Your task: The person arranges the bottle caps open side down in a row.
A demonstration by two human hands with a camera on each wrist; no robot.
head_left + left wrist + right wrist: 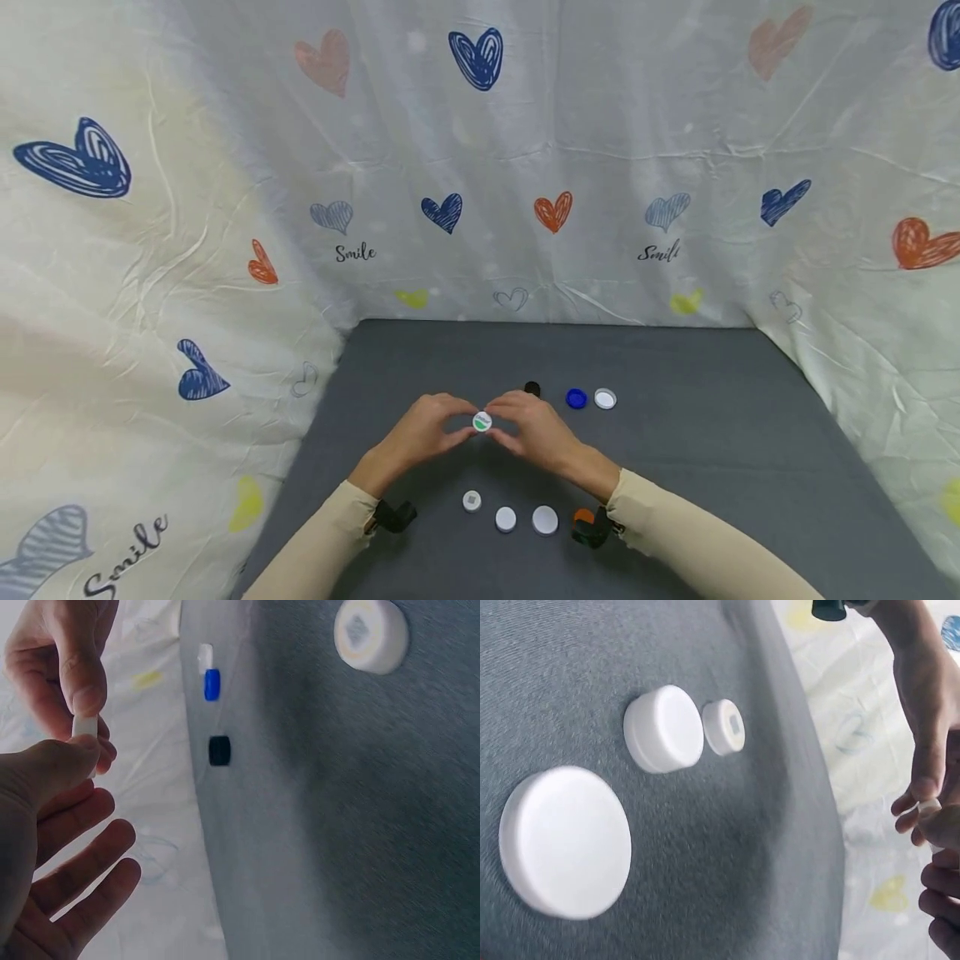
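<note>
Both hands meet over the grey table, holding one small round white bottle cap between them. Green print shows on its face in the head view. My left hand pinches the cap's left side with thumb and forefinger; its other fingers spread loosely in the left wrist view. From the opposite side my right hand pinches it with thumb and fingertips. Seen edge-on in the left wrist view, the white cap is partly covered by both thumbs. A black cap lies just behind the right hand.
Farther back lie a blue cap and a white-rimmed cap. Nearer the body sit a small white cap with a grey square, a plain white cap, a wider white cap and an orange cap, partly hidden by the right wrist camera.
</note>
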